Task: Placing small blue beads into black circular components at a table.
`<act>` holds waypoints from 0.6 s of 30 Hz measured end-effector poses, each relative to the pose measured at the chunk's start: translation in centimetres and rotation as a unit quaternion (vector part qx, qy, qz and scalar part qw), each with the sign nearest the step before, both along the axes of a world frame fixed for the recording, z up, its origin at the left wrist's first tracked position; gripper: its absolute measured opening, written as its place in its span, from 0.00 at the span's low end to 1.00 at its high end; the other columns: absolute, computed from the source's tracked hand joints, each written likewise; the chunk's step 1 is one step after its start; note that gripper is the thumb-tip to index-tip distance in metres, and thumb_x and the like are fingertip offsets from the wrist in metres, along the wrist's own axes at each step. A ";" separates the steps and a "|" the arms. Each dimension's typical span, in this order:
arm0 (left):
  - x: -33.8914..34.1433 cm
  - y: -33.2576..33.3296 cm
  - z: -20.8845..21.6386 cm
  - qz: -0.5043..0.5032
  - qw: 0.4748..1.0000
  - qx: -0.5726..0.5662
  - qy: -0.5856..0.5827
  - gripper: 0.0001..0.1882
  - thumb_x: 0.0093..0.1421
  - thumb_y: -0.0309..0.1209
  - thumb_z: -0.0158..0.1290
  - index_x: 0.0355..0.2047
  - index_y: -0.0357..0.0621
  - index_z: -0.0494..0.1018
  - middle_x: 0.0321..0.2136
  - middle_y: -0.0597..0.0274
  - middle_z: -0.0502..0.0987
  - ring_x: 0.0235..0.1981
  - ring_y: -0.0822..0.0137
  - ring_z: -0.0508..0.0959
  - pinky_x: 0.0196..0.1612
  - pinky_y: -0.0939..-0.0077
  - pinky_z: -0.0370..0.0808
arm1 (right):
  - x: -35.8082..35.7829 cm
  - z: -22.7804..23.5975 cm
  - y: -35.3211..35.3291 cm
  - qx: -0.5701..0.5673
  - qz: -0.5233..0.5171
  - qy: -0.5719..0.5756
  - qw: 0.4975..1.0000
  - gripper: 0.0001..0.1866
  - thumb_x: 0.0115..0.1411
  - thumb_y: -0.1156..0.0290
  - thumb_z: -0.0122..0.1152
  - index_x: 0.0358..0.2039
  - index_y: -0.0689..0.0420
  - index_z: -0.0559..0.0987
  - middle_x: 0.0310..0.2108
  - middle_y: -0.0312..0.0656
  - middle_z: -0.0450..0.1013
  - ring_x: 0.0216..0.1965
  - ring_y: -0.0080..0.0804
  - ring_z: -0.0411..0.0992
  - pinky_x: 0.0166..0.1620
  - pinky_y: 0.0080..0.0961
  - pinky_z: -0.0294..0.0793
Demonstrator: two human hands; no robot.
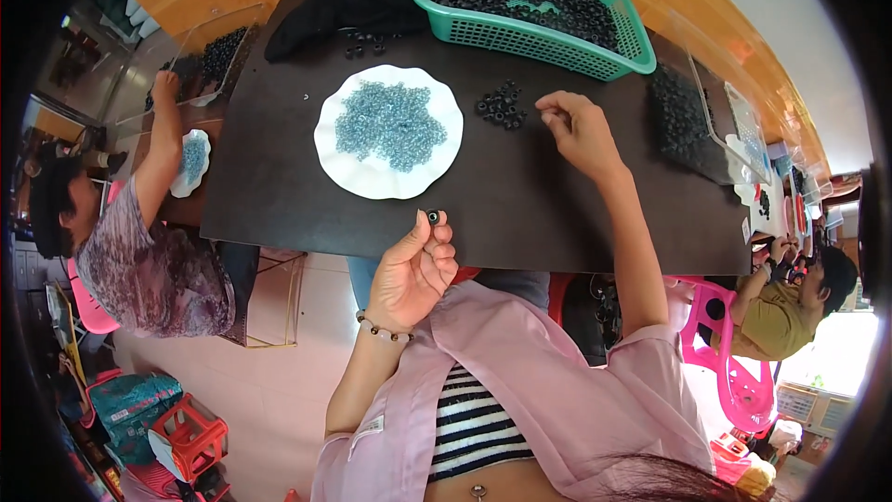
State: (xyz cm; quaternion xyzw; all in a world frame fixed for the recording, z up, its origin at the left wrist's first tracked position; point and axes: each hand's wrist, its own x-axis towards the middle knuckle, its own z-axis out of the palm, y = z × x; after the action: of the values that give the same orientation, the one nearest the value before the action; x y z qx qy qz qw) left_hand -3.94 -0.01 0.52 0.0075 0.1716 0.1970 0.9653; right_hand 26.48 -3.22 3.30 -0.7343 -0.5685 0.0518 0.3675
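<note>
Black ring-shaped bead (433, 217), pinched between thumb and fingertips of the left hand (412, 270), held just off the near edge of the dark tabletop (279, 177); its hole faces roughly up toward the camera, so its short axis points upward, and no long axis can be told at this size. Left hand closed on the bead, a beaded bracelet (384, 332) at its wrist. Right hand (578, 130) rests on the tabletop, to the right of the white scalloped plate (388, 181), its fingers curled together at the tips; whether they grip anything cannot be told. Plate holds a heap of pale blue beads (390, 123). Small cluster of black beads (502, 105) lies between plate and right hand, just beside the fingertips. Green mesh basket (520, 37), beyond the plate, filled with black beads. Another person (149, 251) sits well left of the plate.
</note>
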 end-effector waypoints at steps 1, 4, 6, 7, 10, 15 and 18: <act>0.1 0.2 0.0 -0.001 1.000 -0.003 0.008 0.13 0.64 0.40 0.52 0.40 0.44 0.74 0.29 0.69 0.73 0.27 0.75 0.70 0.33 0.83 0.70 | 0.2 -0.1 0.5 -0.001 -0.003 0.002 1.000 0.09 0.54 0.80 0.58 0.37 0.61 0.78 0.29 0.41 0.73 0.31 0.28 0.70 0.37 0.22 0.70; 0.5 0.7 0.4 -0.003 1.000 -0.010 0.029 0.13 0.64 0.40 0.52 0.40 0.44 0.74 0.29 0.70 0.73 0.27 0.76 0.70 0.33 0.83 0.69 | 0.6 -0.6 2.0 0.001 0.025 -0.015 1.000 0.09 0.53 0.80 0.60 0.37 0.61 0.78 0.30 0.41 0.73 0.33 0.30 0.71 0.39 0.25 0.70; 0.7 1.1 0.5 -0.006 0.999 -0.015 0.033 0.13 0.64 0.40 0.52 0.40 0.44 0.74 0.29 0.70 0.73 0.27 0.76 0.70 0.32 0.83 0.69 | 0.7 -0.8 2.8 -0.021 0.033 -0.015 0.999 0.09 0.52 0.80 0.60 0.36 0.60 0.77 0.31 0.41 0.74 0.36 0.33 0.71 0.41 0.27 0.70; 0.7 1.3 0.5 -0.006 0.999 -0.018 0.036 0.13 0.64 0.40 0.52 0.40 0.45 0.74 0.29 0.70 0.73 0.27 0.76 0.69 0.32 0.83 0.69 | 1.0 -1.1 3.1 -0.022 0.032 -0.014 0.999 0.09 0.52 0.80 0.60 0.36 0.60 0.77 0.31 0.41 0.74 0.36 0.33 0.71 0.41 0.27 0.70; 0.9 1.9 0.5 -0.010 0.999 -0.018 0.032 0.13 0.64 0.40 0.51 0.40 0.45 0.74 0.29 0.70 0.73 0.27 0.76 0.70 0.32 0.83 0.69 | 1.6 -1.6 3.7 -0.046 0.018 -0.068 0.996 0.09 0.52 0.79 0.61 0.35 0.61 0.77 0.30 0.40 0.74 0.33 0.29 0.71 0.38 0.25 0.70; 1.3 2.6 0.9 -0.013 0.999 -0.019 0.039 0.13 0.64 0.40 0.51 0.40 0.44 0.74 0.29 0.69 0.73 0.27 0.76 0.70 0.33 0.83 0.69 | 1.3 -1.0 3.1 -0.014 0.018 0.328 0.944 0.05 0.57 0.76 0.60 0.34 0.61 0.77 0.27 0.33 0.74 0.29 0.18 0.70 0.33 0.17 0.71; 1.7 2.9 1.0 -0.017 0.999 -0.023 0.039 0.13 0.64 0.40 0.51 0.41 0.43 0.73 0.29 0.69 0.73 0.27 0.75 0.70 0.33 0.83 0.70 | 0.1 0.6 1.7 0.023 0.043 0.481 0.875 0.06 0.59 0.74 0.59 0.36 0.60 0.77 0.29 0.33 0.73 0.30 0.17 0.69 0.34 0.16 0.70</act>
State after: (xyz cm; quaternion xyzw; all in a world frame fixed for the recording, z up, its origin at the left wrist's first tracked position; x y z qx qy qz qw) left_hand -2.24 2.86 1.53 -0.0042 0.2131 0.1765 0.9609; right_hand 26.61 -1.51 3.92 -0.5849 -0.3533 0.4009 0.6102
